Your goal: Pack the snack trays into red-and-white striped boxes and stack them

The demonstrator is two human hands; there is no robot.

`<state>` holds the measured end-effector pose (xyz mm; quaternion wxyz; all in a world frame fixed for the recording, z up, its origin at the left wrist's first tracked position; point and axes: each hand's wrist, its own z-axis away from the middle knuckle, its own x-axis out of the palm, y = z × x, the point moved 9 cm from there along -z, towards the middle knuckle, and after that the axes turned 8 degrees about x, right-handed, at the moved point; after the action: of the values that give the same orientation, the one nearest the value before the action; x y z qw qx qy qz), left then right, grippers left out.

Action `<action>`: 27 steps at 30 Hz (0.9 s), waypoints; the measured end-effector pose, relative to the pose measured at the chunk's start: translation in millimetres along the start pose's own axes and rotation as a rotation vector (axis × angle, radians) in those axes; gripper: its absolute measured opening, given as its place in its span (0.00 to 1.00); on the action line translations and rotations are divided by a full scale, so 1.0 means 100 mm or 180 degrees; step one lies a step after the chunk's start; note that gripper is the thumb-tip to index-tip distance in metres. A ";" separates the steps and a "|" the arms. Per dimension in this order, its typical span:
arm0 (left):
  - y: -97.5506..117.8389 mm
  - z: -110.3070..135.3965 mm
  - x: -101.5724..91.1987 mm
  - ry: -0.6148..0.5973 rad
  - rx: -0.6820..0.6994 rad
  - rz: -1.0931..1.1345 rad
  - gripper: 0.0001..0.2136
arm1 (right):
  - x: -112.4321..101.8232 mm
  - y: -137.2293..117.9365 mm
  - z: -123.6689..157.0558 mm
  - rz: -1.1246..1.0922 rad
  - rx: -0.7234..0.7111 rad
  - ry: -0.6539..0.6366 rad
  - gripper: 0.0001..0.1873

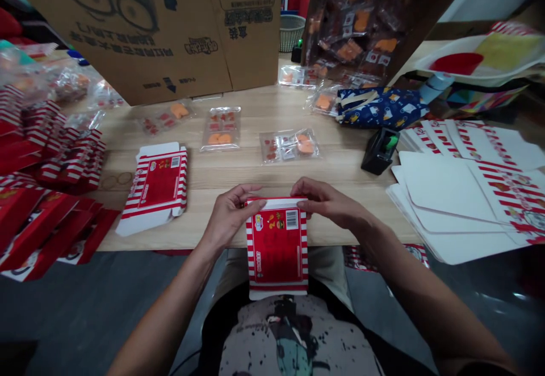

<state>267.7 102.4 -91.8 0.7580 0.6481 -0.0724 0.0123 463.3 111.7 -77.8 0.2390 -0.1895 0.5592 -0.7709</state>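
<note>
A red box with white-striped edges (276, 248) is held upright at the table's front edge, its lower end close to my shirt. My left hand (233, 212) pinches its upper left corner between thumb and fingers. At the upper right corner, my right hand (326, 201) grips the same box. A white flap shows along the top between the two thumbs. Left of my hands lies a second striped box (159, 183) with white flaps sticking out. Clear packets with orange and red pieces, such as one packet (220, 129) and another packet (290, 145), lie beyond my hands.
Finished-looking striped boxes (63, 149) pile up at the left. Flat white-backed cartons (451, 194) are stacked right, beside a black tape dispenser (380, 151) and a blue patterned pouch (381, 106). Behind stand a large cardboard box (179, 29) and an open carton of packets (357, 29).
</note>
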 end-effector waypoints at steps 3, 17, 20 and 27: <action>0.09 0.04 0.05 -0.0049 -0.0038 -0.0010 0.19 | -0.01 -0.07 -0.01 -0.0168 0.0273 0.0005 0.15; 0.00 0.20 -0.10 -0.0526 0.0777 -0.0812 0.13 | 0.15 -0.26 0.23 0.1582 -0.0453 0.0396 0.06; 0.01 0.24 -0.15 -0.0483 0.0990 -0.0973 0.12 | 0.21 -0.25 0.29 0.1729 -0.0715 0.0320 0.08; 0.25 0.18 0.19 -0.0676 0.1082 -0.0983 0.09 | 0.13 -0.26 0.28 0.1059 -0.0739 0.0562 0.04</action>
<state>281.5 87.2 -61.9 0.6192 0.7673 -0.0486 -0.1598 463.6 89.5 -44.2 0.2896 -0.0527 0.6865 -0.6649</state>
